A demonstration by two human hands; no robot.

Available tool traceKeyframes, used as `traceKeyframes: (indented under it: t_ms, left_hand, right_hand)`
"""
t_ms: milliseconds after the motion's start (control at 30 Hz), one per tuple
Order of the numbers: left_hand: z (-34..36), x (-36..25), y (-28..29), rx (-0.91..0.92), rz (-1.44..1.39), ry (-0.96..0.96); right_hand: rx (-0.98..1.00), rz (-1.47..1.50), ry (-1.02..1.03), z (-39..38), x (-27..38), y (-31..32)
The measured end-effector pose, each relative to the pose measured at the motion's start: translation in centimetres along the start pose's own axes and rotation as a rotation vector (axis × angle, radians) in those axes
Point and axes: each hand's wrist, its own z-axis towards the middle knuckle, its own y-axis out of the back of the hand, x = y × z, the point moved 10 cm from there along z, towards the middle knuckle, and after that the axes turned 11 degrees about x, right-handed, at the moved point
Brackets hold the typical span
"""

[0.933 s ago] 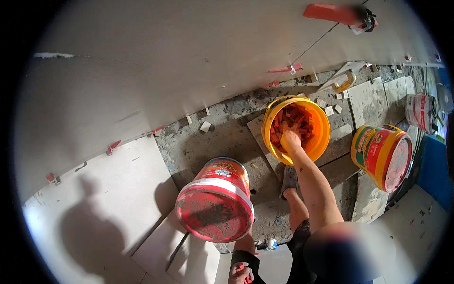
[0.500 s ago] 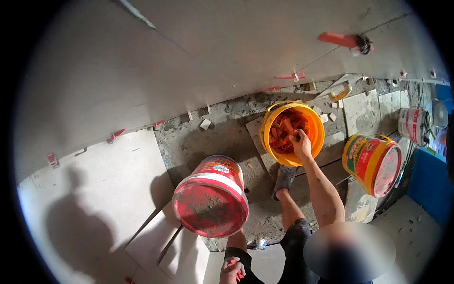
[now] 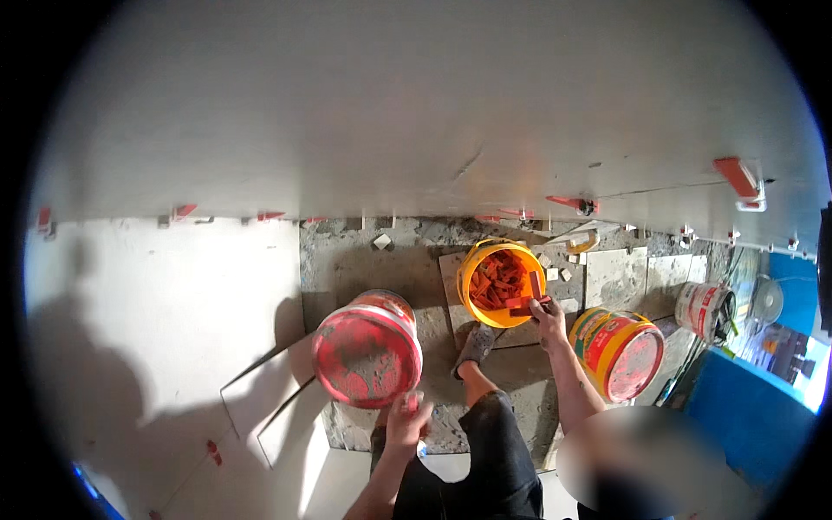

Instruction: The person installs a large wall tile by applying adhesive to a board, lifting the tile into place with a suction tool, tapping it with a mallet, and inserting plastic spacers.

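My right hand [image 3: 548, 319] is closed on red plastic wedges [image 3: 522, 305] at the right rim of the open yellow bucket [image 3: 466, 277], which holds several more wedges [image 3: 496, 276]. My left hand [image 3: 406, 420] is lower in the view, closed around red wedges [image 3: 412, 402], just below a red bucket [image 3: 364, 364] whose dirty bottom faces up toward me. My foot [image 3: 472, 351], in a dark shoe, is just below the yellow bucket.
A yellow-red bucket [image 3: 617, 355] and a white bucket [image 3: 698, 308] stand to the right. The tiled wall [image 3: 364, 121] carries red levelling wedges [image 3: 738, 178]. A trowel [image 3: 582, 244], tile scraps [image 3: 381, 242], pale tiles [image 3: 173, 312] and blue panels [image 3: 741, 399] surround the rough floor.
My right hand has lifted out of the bucket's middle to its right rim with wedges. My left hand has risen toward the red bucket. The view has shifted, levelling the wall's lower edge.
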Motion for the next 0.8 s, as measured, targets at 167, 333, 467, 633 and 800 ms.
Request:
traceKeyframes:
  t_ms: [167, 333, 467, 633, 800]
  left_hand:
    - [9.7, -6.1, -5.9, -0.011, 0.446, -0.2]
    - [11.9, -11.1, -16.5, 0.339, 0.415, -0.177]
    - [10.3, -10.3, -21.3, 0.558, 0.094, -0.1]
    - [12.0, -10.5, -20.4, 0.259, -0.333, -0.186]
    - [12.5, -12.5, -21.8, 0.469, -0.229, -0.181]
  right_hand:
    - [0.265, 0.216, -0.165, -8.1, 4.6, -5.4]
    - [0.605, 0.221, -0.278, -15.7, 8.7, -8.2]
    - [0.651, 0.296, -0.256, -18.1, 12.8, -9.8]
    - [0.536, 0.38, -0.234, -17.7, 13.5, -6.9]
    - [0.474, 0.437, -0.119, -17.2, 16.3, -3.8]
